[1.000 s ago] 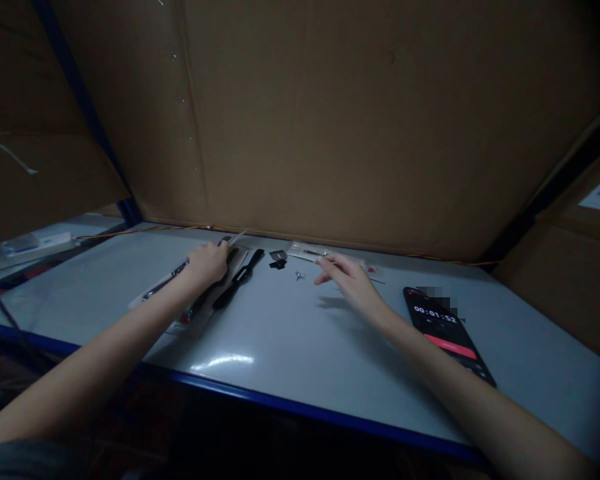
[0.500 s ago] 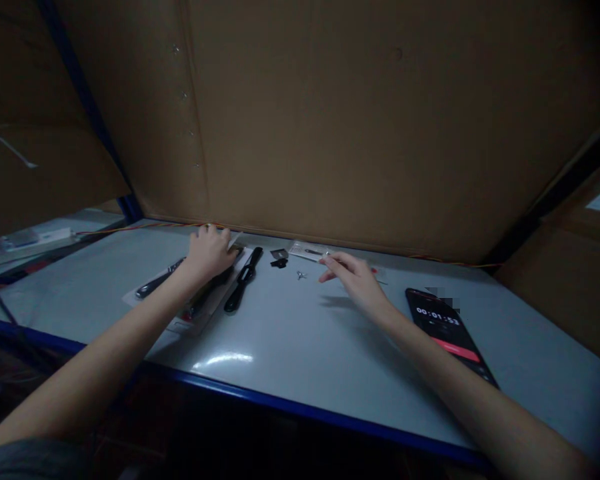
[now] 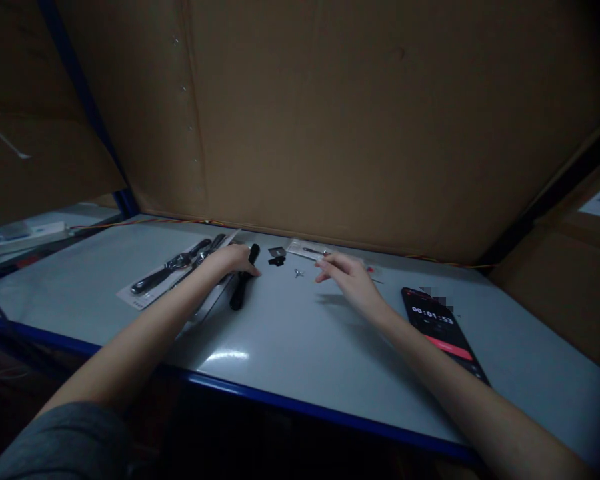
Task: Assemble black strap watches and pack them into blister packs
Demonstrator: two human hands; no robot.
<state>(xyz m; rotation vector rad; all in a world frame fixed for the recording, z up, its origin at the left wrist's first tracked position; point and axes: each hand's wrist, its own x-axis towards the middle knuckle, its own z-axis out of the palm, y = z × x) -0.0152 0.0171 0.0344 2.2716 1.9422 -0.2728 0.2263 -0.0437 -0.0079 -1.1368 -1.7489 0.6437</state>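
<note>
My left hand (image 3: 239, 259) is closed over the middle of a black two-handled spokeshave (image 3: 239, 293) lying on the table; its centre is hidden beneath the fingers. Left of that hand, carded packs hold similar black tools (image 3: 155, 279) with shiny metal middles. Thumb and fingertips of my right hand (image 3: 347, 270) are pinched together above the table, with a tiny shiny bit at the tips too small to name. Between the hands lie a small dark square plate (image 3: 277, 252), a small black part (image 3: 277, 261) and small silver screws (image 3: 299, 273).
Behind my right hand lies a clear plastic packet (image 3: 300, 249). A phone (image 3: 443, 327) with a running timer rests at the right. Cardboard (image 3: 355, 133) walls the back, wires (image 3: 180, 221) run along its foot, and a blue edge (image 3: 280, 400) borders the table's front.
My left hand has moved right, off the carded packs and onto the black spokeshave, which has turned slightly. My right hand keeps its pinch in nearly the same place. The view has shifted slightly.
</note>
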